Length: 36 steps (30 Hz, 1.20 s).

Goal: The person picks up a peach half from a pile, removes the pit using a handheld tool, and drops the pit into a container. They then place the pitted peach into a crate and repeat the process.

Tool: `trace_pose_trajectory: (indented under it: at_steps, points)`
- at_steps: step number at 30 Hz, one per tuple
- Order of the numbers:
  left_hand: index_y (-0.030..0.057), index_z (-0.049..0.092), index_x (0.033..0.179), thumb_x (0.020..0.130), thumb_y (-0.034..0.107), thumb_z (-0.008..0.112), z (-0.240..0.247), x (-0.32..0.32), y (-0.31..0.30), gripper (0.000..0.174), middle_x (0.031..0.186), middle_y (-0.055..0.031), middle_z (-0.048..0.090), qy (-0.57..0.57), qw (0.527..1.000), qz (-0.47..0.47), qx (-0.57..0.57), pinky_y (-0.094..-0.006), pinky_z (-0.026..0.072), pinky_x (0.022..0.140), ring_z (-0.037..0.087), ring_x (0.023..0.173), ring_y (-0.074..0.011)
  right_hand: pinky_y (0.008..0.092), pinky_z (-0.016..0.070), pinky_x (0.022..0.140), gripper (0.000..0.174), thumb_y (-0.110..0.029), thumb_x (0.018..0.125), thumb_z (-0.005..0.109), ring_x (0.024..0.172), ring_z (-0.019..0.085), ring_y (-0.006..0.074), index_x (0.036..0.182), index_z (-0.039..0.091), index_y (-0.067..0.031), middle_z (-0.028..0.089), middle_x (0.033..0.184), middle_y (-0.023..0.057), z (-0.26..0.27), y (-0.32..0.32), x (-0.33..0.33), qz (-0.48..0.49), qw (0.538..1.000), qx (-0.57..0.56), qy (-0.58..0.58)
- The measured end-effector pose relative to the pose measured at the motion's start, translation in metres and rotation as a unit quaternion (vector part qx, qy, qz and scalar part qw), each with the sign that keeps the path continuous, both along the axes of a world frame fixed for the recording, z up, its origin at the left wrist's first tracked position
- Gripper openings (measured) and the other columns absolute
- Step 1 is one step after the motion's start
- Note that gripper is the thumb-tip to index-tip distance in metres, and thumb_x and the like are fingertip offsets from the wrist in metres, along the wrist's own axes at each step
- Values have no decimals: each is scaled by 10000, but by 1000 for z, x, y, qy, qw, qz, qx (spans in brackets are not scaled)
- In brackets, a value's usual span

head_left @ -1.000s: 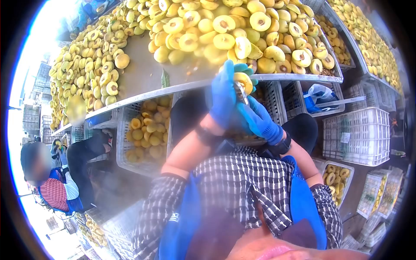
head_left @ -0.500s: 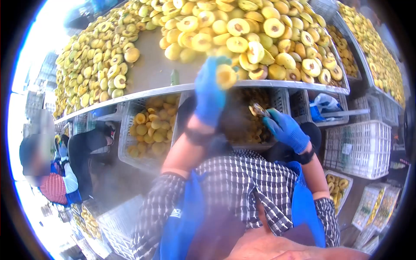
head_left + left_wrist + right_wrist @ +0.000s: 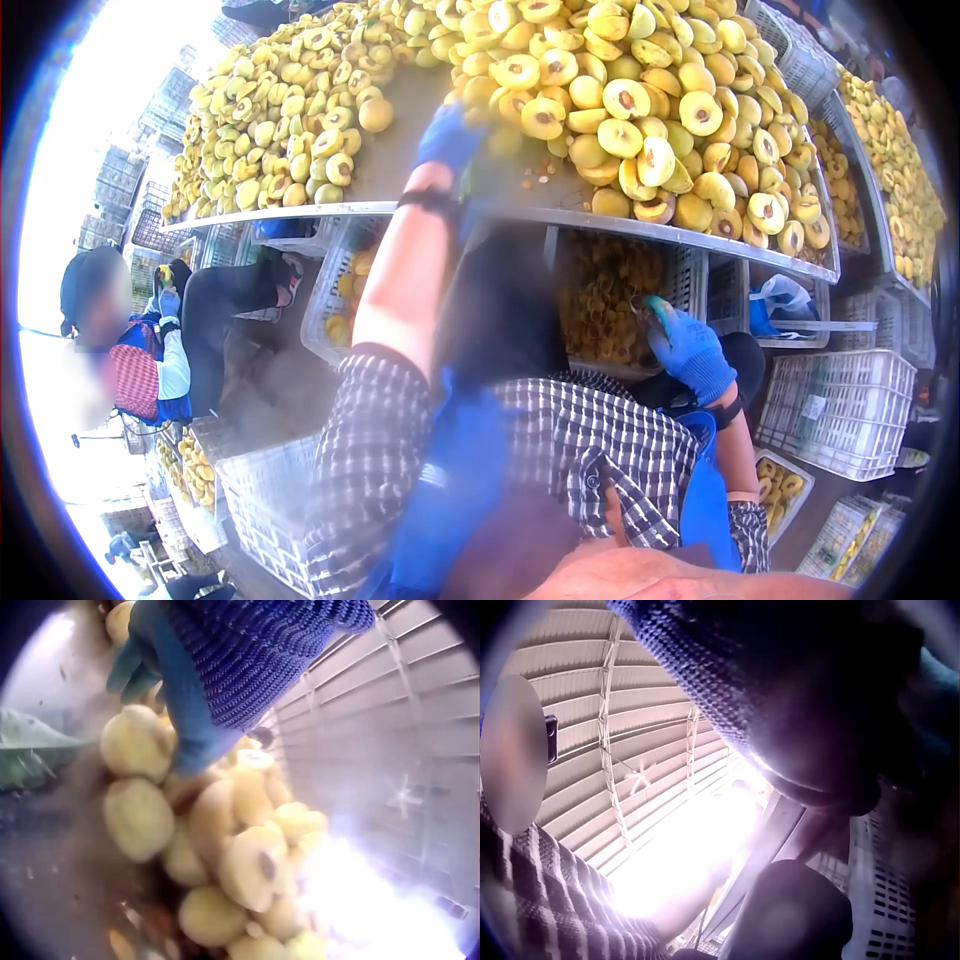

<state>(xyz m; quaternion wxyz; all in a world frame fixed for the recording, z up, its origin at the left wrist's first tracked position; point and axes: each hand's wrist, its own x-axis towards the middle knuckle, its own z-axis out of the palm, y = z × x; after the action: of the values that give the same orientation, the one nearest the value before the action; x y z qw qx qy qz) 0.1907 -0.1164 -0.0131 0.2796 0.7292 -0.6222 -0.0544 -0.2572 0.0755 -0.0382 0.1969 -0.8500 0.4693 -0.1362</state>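
My left hand, in a blue knit glove with teal coating, reaches out over the metal table to the heap of halved yellow peaches. In the left wrist view, thumb and fingers of that hand are down among peach halves; I cannot tell whether they grip one. My right hand, gloved alike, stays low by the knee over a crate of brownish fruit pieces. Its fingers are curled round a small metal hand tool, mostly hidden in the glove.
The table's raised metal edge runs between me and the heap. More peach halves lie at the left. Below stand a crate of peaches and, at the right, a white crate. Another person sits at far left.
A second ago both hands met at a peach with the tool. They parted, the left holding a peach piece, and the left has since reached forward-left to the heap. The right moved down and right.
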Motion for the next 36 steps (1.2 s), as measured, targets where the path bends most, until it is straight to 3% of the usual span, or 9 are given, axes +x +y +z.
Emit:
trace_pose_trajectory:
  at_steps: [8,10,13,19,22,24,29,33,36]
  points:
    - [30,590,1291,829,447,737,18,-10,0,640,1144,-156,693,234,968,-47,74,-390,515,949,663,1093,-320,454,544,755,414,-229,923,608,865,676,403,1306,536,-90,686,942,233,2,14,-2,-21,996,81,13]
    - [4,564,1298,907,390,668,18,-18,23,560,1202,-153,661,490,866,-94,-14,-450,495,997,638,1128,-333,455,540,752,386,-212,922,616,873,674,405,1276,547,-73,683,953,232,2,12,2,-17,997,72,-16]
    - [1,539,1329,935,409,610,30,-59,69,571,1316,-177,596,816,547,-187,14,-489,444,1069,576,1228,-337,459,533,753,352,-187,926,632,900,667,413,1244,559,-54,677,986,231,14,0,16,-8,995,36,-94]
    - [-6,506,1313,995,504,491,41,-160,125,601,1272,-210,589,928,331,-146,85,-524,464,1052,583,1162,-396,481,532,748,388,-236,951,637,924,640,465,1276,537,-49,663,1016,257,64,-25,67,-40,971,-69,-224]
    - [8,531,1285,1019,539,439,25,-188,126,601,1202,-199,615,853,487,-185,37,-505,512,988,621,1094,-377,505,519,658,350,-243,949,643,823,650,459,1221,539,-47,668,921,251,66,-28,75,-50,973,-97,-204]
    - [12,573,1214,1037,499,435,30,-197,125,537,1143,-181,636,899,395,-174,74,-469,552,925,648,1032,-348,505,518,648,319,-228,948,643,814,649,456,1188,539,-46,671,901,242,63,-26,77,-55,975,-106,-188]
    - [9,585,1167,1033,466,475,32,-221,133,489,1088,-163,642,825,530,-194,-15,-416,565,893,654,1005,-301,502,510,618,284,-203,949,635,746,651,437,1126,535,-6,656,813,239,51,-20,81,-41,984,-103,-140]
    - [-4,581,1127,1016,382,560,32,-205,141,402,1056,-134,638,547,766,-332,-54,-352,577,832,668,940,-238,492,509,616,354,-236,955,618,724,654,422,1171,515,25,654,788,236,47,-20,70,4,991,-123,-57]
    - [-18,577,1102,997,321,613,34,-203,140,357,1026,-119,642,629,713,-310,30,-316,574,800,666,894,-201,489,509,630,414,-250,956,611,748,660,412,1236,492,30,660,797,236,38,-27,60,20,995,-81,-49]
